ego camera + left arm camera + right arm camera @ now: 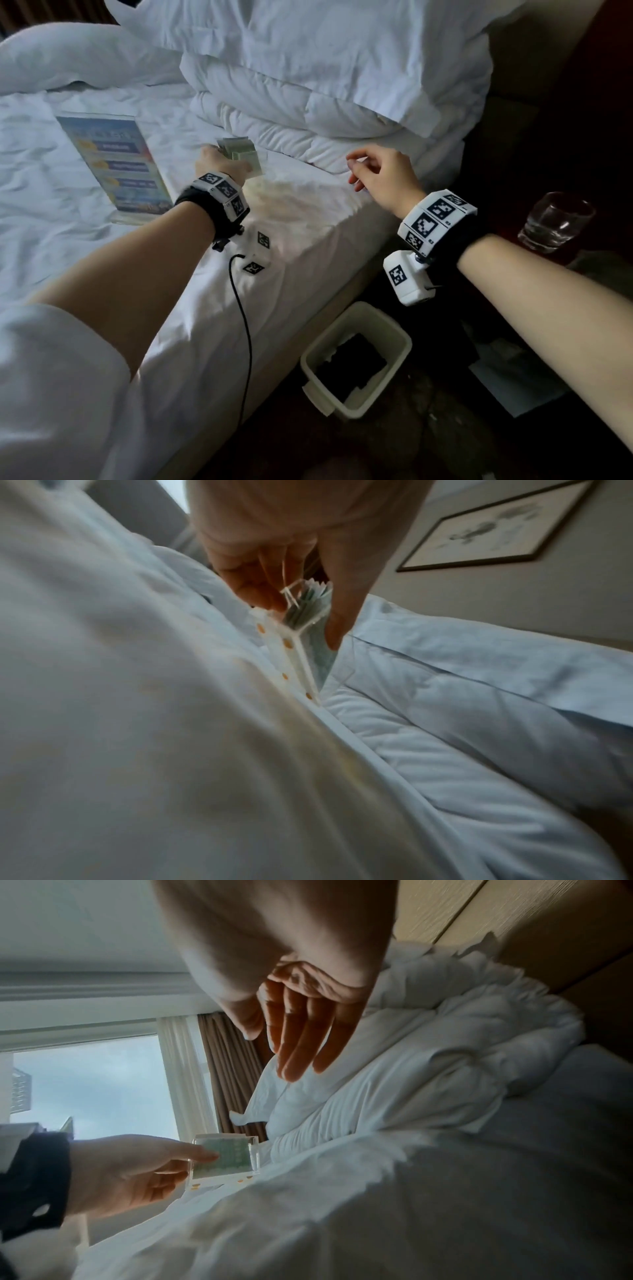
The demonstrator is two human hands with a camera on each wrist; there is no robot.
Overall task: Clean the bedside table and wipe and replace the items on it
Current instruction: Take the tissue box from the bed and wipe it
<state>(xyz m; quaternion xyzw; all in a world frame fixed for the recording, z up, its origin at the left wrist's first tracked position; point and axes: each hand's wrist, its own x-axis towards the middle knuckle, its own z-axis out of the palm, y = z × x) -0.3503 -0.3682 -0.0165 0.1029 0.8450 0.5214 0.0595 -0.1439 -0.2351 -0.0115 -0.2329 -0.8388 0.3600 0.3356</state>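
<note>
The small clear acrylic holder [224, 1160], packed with green-printed sachets or cards, stands on the white bed sheet [291, 212] with small orange dots on its base; its print is too small to read. The left hand [219, 164] grips it, thumb on one face and fingers on the other. The right hand [380, 174] hovers over the sheet, fingers loosely extended, holding nothing. A larger acrylic sign [116, 164] lies flat nearby, its blue-and-yellow text illegible.

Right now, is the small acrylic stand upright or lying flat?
Upright: the small acrylic stand stands on its base on the bed sheet, held by the left hand.
</note>
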